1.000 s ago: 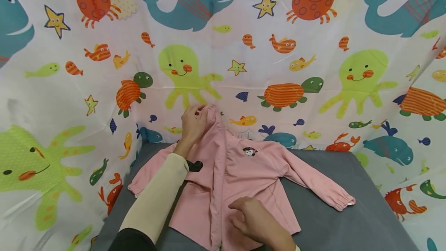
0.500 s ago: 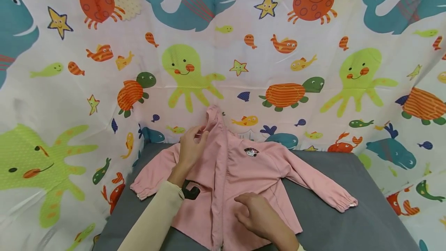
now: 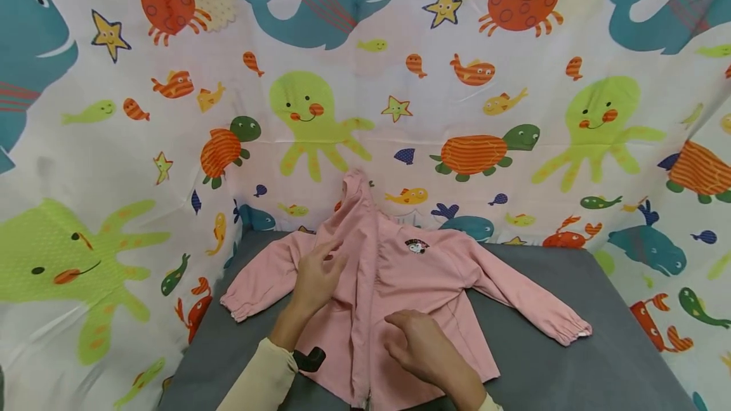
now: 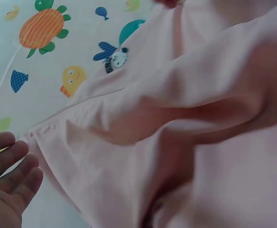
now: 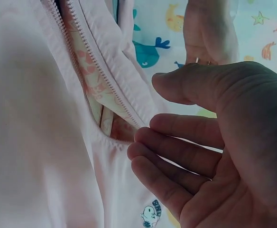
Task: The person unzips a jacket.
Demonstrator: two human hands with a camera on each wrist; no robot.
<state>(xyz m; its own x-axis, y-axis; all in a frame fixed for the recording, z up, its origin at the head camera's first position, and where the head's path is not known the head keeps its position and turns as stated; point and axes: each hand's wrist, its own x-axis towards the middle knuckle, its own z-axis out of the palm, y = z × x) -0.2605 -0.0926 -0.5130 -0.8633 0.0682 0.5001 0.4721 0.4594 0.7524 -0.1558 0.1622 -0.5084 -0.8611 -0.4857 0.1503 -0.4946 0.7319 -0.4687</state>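
A pink zip-up jacket (image 3: 425, 290) lies spread in the head view, its front facing up and both sleeves out to the sides. Its hood (image 3: 355, 188) stands up in a point at the back. A small cartoon dog patch (image 3: 417, 246) marks the chest. My left hand (image 3: 318, 276) hovers over the left front panel, fingers loosely bent around nothing. Over the lower right panel is my right hand (image 3: 419, 342), fingers relaxed and holding nothing. The right wrist view shows the zipper (image 5: 98, 52) parted partway, with patterned lining (image 5: 93, 78) inside.
Under the jacket is a grey surface (image 3: 622, 360). A white sheet with sea animals (image 3: 365, 94) hangs behind and at both sides. A black strap mount (image 3: 310, 359) sits on my left wrist.
My left hand has come away from the peak of the hood and moved down over the left panel. The hood still stands. My right hand has barely moved.
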